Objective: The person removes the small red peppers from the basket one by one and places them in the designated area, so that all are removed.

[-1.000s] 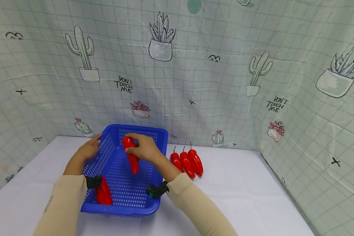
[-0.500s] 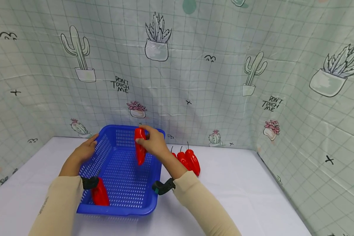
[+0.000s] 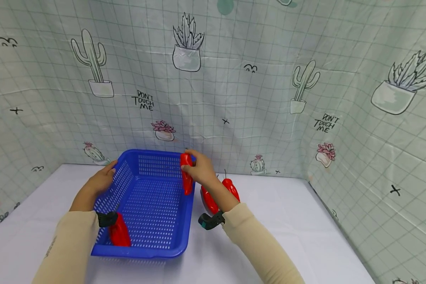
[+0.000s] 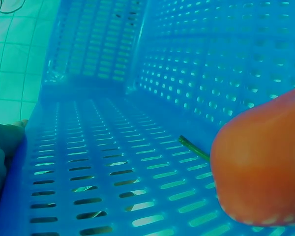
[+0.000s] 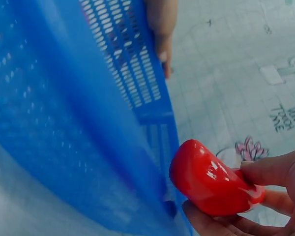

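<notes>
On the patterned backdrop cloth (image 3: 230, 88), "DON'T TOUCH ME" (image 3: 143, 100) stands in black capitals above the left part of the surface's (image 3: 269, 221) far edge, and again above its far right corner. The right wrist view also shows these words. The left sleeve's (image 3: 69, 240) lettering is too small to read.

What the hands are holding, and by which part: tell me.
The right hand holds a red pepper by its upper half. The left hand touches the left side of the blue basket; whether it grips is unclear.
</notes>
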`<state>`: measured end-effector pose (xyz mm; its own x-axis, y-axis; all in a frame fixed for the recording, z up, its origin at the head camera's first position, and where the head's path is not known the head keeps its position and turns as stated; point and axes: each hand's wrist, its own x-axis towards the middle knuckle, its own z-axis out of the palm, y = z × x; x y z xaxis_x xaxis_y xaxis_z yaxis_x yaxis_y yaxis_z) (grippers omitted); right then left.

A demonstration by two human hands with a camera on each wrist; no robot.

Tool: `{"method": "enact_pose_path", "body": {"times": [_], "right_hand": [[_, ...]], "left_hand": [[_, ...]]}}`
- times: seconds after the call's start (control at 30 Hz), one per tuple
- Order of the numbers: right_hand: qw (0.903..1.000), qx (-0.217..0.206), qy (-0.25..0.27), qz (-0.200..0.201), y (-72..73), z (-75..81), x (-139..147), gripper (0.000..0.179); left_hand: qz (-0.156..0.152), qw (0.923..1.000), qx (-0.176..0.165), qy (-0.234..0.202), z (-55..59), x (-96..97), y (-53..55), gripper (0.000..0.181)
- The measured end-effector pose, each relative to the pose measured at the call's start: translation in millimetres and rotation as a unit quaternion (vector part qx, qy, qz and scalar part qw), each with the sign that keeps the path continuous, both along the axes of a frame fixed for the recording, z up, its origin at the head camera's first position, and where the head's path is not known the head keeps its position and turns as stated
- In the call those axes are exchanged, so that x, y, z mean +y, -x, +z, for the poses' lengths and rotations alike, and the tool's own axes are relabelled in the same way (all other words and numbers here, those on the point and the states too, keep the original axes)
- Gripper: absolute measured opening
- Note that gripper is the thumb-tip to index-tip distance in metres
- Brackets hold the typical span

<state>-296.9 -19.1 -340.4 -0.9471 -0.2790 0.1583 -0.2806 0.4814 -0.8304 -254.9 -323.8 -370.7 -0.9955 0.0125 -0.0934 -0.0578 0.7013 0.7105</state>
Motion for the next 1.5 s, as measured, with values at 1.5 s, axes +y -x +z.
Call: {"method": "enact_pose_path", "body": {"times": [1.5], "right_hand": [[0.9945,-0.036,-0.015,-0.097,24.7,-18.5,83,0.053]], "left_hand": [[-0.003,0.9999,-0.009,-0.007,-1.8,-3.2,3.9,0.053]]}}
